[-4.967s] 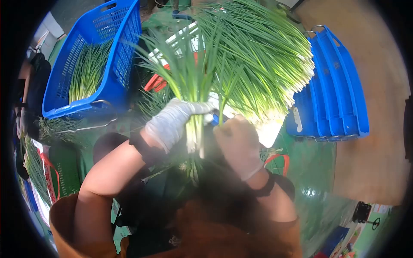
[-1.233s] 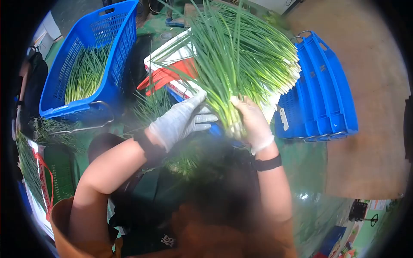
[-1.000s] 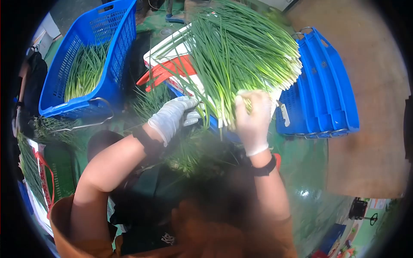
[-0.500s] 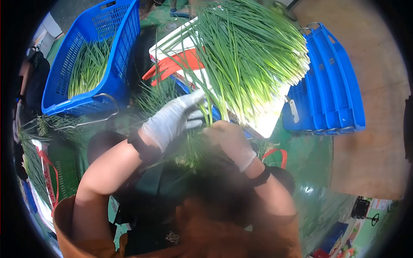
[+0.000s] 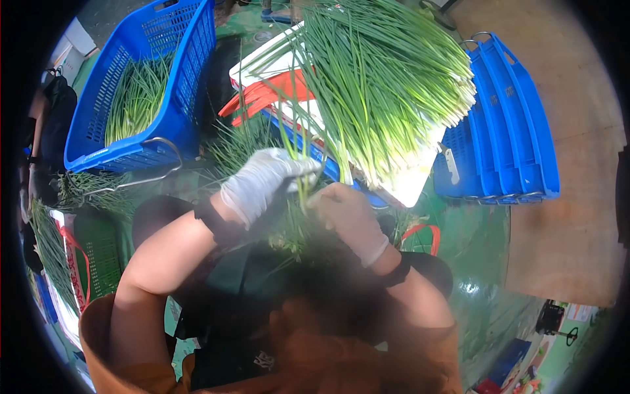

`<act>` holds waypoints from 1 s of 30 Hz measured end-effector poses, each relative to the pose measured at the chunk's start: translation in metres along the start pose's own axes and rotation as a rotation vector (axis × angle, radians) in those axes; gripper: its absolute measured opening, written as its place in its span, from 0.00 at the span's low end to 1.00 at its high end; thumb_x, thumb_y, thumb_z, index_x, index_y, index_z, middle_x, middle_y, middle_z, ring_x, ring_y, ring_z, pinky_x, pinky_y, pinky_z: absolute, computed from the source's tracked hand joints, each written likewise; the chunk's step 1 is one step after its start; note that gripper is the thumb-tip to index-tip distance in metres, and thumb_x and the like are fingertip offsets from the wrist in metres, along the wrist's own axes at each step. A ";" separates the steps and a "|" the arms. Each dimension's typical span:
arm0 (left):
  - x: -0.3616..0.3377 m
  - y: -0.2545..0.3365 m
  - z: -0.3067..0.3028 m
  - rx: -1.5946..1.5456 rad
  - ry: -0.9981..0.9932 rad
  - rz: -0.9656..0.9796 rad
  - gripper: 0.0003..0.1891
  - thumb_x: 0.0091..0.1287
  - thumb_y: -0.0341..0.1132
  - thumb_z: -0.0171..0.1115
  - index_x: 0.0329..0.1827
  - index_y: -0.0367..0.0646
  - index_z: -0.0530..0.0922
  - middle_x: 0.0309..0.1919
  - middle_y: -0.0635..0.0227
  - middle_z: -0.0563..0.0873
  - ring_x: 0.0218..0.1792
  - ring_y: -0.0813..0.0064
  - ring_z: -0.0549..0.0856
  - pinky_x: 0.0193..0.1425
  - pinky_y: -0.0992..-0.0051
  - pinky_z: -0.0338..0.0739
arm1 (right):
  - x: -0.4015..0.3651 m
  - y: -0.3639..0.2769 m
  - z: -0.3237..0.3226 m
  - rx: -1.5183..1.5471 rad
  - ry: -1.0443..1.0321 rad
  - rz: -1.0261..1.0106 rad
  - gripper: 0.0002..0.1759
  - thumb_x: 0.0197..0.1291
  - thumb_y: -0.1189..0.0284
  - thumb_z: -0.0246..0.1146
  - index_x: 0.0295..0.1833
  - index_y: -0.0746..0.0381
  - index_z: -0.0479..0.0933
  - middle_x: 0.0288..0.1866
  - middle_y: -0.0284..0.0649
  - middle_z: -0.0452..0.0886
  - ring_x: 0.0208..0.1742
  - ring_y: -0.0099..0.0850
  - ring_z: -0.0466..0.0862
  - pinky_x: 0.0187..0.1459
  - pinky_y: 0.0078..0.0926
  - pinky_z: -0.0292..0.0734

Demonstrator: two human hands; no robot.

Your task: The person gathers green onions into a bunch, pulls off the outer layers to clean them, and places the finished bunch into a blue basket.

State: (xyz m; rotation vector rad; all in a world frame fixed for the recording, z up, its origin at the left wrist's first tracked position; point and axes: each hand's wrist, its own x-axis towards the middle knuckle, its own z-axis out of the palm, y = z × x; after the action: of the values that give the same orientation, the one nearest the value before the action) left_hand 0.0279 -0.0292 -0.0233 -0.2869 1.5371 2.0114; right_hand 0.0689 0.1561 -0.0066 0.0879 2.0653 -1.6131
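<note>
My left hand (image 5: 262,178), in a thin white glove, is closed around the middle of a few scallions (image 5: 303,189), whose green tops rise above the fingers. My right hand (image 5: 348,215), gloved too, has its fingers curled in a pinch at the lower end of these stalks; the exact contact is blurred. Just beyond both hands, a large heap of scallions (image 5: 387,98) lies on a white board (image 5: 410,187), white ends to the right. Loose green trimmings (image 5: 289,233) lie below the hands, partly smeared.
A blue crate (image 5: 131,154) with more scallions stands at the left. Stacked blue crates (image 5: 512,125) stand at the right beside a brown board (image 5: 564,217). Red straps (image 5: 272,92) lie along the white board's left edge. Another person's arm (image 5: 38,125) shows at the far left.
My left hand has shifted slightly down, and the stalks between my hands have moved left, away from the heap. My right hand stays nearly in place.
</note>
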 end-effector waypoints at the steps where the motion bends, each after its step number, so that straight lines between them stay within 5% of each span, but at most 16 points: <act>1: 0.002 0.004 -0.006 -0.020 0.034 0.018 0.11 0.64 0.34 0.65 0.43 0.37 0.84 0.36 0.67 0.87 0.37 0.80 0.84 0.38 0.80 0.76 | -0.001 0.002 -0.003 -0.042 -0.036 -0.017 0.11 0.62 0.68 0.62 0.38 0.66 0.78 0.24 0.33 0.78 0.25 0.18 0.76 0.29 0.20 0.71; 6: -0.009 0.012 -0.009 -0.238 -0.032 -0.020 0.11 0.66 0.34 0.63 0.45 0.36 0.83 0.39 0.67 0.87 0.40 0.78 0.84 0.43 0.79 0.77 | -0.002 0.000 -0.002 -0.223 -0.120 -0.065 0.11 0.62 0.68 0.62 0.40 0.67 0.78 0.26 0.36 0.79 0.29 0.19 0.77 0.33 0.21 0.72; 8: -0.014 0.009 -0.001 -0.238 -0.074 -0.039 0.10 0.66 0.34 0.63 0.45 0.37 0.83 0.39 0.67 0.86 0.42 0.78 0.84 0.45 0.79 0.77 | 0.008 0.004 0.007 -0.163 0.060 -0.278 0.13 0.62 0.68 0.60 0.43 0.68 0.78 0.29 0.36 0.81 0.29 0.19 0.76 0.33 0.20 0.72; 9: -0.017 0.009 0.004 -0.242 -0.086 -0.041 0.10 0.66 0.34 0.62 0.45 0.38 0.83 0.40 0.68 0.86 0.44 0.79 0.83 0.46 0.79 0.76 | 0.007 0.002 0.009 0.086 0.046 -0.134 0.14 0.62 0.67 0.60 0.43 0.69 0.77 0.31 0.35 0.81 0.29 0.20 0.76 0.33 0.19 0.72; 14: -0.009 0.008 -0.008 -0.101 0.011 0.042 0.13 0.64 0.36 0.64 0.48 0.40 0.82 0.42 0.69 0.86 0.44 0.80 0.82 0.48 0.75 0.75 | 0.012 0.013 0.005 0.134 0.049 0.012 0.11 0.60 0.68 0.59 0.35 0.67 0.79 0.31 0.37 0.80 0.28 0.25 0.78 0.33 0.23 0.74; 16: -0.003 0.018 -0.023 -0.347 0.182 0.154 0.10 0.66 0.32 0.59 0.46 0.35 0.80 0.40 0.64 0.86 0.40 0.78 0.81 0.41 0.74 0.73 | 0.011 0.035 -0.003 -0.726 -0.324 -0.454 0.11 0.58 0.68 0.59 0.31 0.65 0.80 0.30 0.43 0.81 0.30 0.36 0.80 0.37 0.32 0.76; 17: 0.006 0.017 -0.034 -0.402 0.176 0.142 0.10 0.66 0.31 0.58 0.45 0.35 0.79 0.40 0.61 0.86 0.38 0.76 0.83 0.39 0.77 0.76 | 0.003 0.018 -0.005 -0.875 -0.622 -0.501 0.11 0.56 0.66 0.59 0.29 0.63 0.79 0.30 0.47 0.80 0.34 0.44 0.80 0.41 0.37 0.76; 18: 0.013 0.013 -0.045 -0.460 0.172 0.128 0.09 0.67 0.30 0.57 0.45 0.34 0.77 0.40 0.59 0.86 0.37 0.75 0.84 0.36 0.80 0.78 | -0.012 0.000 -0.001 -0.824 -0.524 -0.141 0.15 0.56 0.61 0.62 0.28 0.62 0.77 0.31 0.45 0.79 0.34 0.43 0.81 0.40 0.37 0.76; 20: 0.001 0.021 -0.024 -0.470 0.248 0.068 0.09 0.67 0.30 0.56 0.45 0.34 0.76 0.40 0.59 0.86 0.32 0.76 0.83 0.31 0.83 0.77 | -0.016 -0.010 0.010 -1.025 0.181 -0.426 0.19 0.53 0.53 0.65 0.28 0.60 0.76 0.30 0.42 0.77 0.32 0.40 0.81 0.37 0.36 0.76; 22: 0.002 0.015 -0.009 -0.437 0.301 -0.049 0.08 0.68 0.31 0.55 0.46 0.36 0.75 0.39 0.62 0.86 0.20 0.82 0.78 0.17 0.87 0.70 | 0.003 -0.019 0.003 -1.336 0.517 -0.469 0.22 0.48 0.49 0.67 0.28 0.57 0.75 0.30 0.39 0.75 0.31 0.35 0.80 0.33 0.33 0.74; 23: 0.003 0.009 -0.008 -0.389 0.205 -0.046 0.09 0.69 0.32 0.56 0.47 0.37 0.75 0.38 0.64 0.86 0.20 0.84 0.77 0.17 0.88 0.70 | 0.018 -0.006 -0.006 -1.422 0.629 -0.610 0.17 0.49 0.55 0.68 0.28 0.56 0.74 0.26 0.37 0.74 0.28 0.32 0.80 0.29 0.31 0.73; 26: 0.003 0.006 0.002 -0.291 0.094 -0.051 0.11 0.70 0.36 0.57 0.49 0.41 0.77 0.39 0.67 0.86 0.22 0.88 0.76 0.18 0.91 0.67 | 0.035 0.013 -0.013 -1.430 0.651 -0.612 0.15 0.46 0.62 0.70 0.28 0.59 0.73 0.25 0.40 0.74 0.27 0.38 0.79 0.29 0.37 0.74; 28: 0.000 0.009 0.008 -0.323 0.000 -0.096 0.13 0.70 0.39 0.57 0.51 0.41 0.77 0.41 0.68 0.86 0.23 0.89 0.76 0.19 0.91 0.66 | 0.027 0.012 -0.007 -1.234 0.647 -0.640 0.14 0.47 0.65 0.70 0.27 0.60 0.73 0.24 0.39 0.75 0.27 0.38 0.79 0.30 0.35 0.74; 30: 0.003 0.005 0.010 -0.321 -0.103 -0.104 0.11 0.70 0.38 0.59 0.47 0.41 0.80 0.36 0.71 0.85 0.21 0.88 0.76 0.19 0.90 0.66 | 0.014 -0.002 0.001 -0.792 0.417 -0.461 0.12 0.48 0.67 0.69 0.27 0.61 0.73 0.26 0.40 0.77 0.28 0.39 0.79 0.31 0.34 0.73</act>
State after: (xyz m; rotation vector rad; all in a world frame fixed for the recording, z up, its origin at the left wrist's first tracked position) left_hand 0.0247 -0.0197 -0.0171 -0.3747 1.1107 2.1496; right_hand 0.0562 0.1512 -0.0110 -0.3839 3.0789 -0.9130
